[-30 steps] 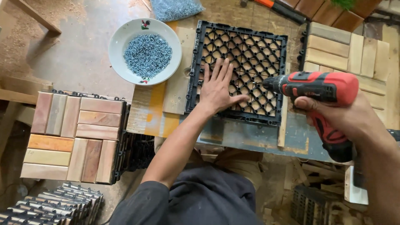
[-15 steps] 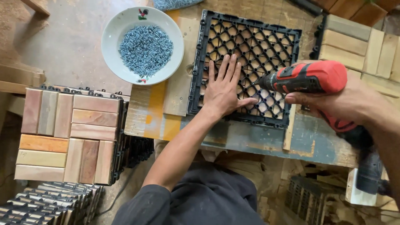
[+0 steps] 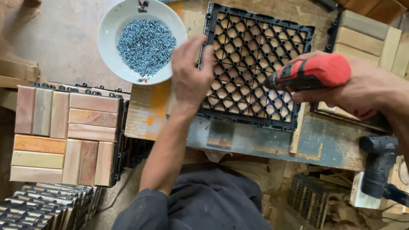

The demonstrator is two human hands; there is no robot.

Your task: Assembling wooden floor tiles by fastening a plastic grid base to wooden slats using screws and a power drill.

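A black plastic lattice tile base (image 3: 255, 38) lies on the worn workbench (image 3: 255, 142). My right hand (image 3: 362, 87) grips a red cordless drill (image 3: 313, 72), its tip pointing left at the lattice's middle. My left hand (image 3: 189, 74) hovers over the lattice's left edge, fingers loosely apart, holding nothing that I can see. Just left of that hand stands a white bowl (image 3: 110, 25) heaped with small silver screws (image 3: 145, 46).
A stack of finished wooden slat tiles (image 3: 64, 134) sits at the left. More black bases (image 3: 40, 211) are stacked at bottom left. Wooden slats (image 3: 370, 40) lie at the right, and a black power tool (image 3: 379, 168) sits at lower right.
My left hand has lifted off the lattice and moved left toward the bowl. The drill has stayed over the lattice, and the view has shifted down and to the right.
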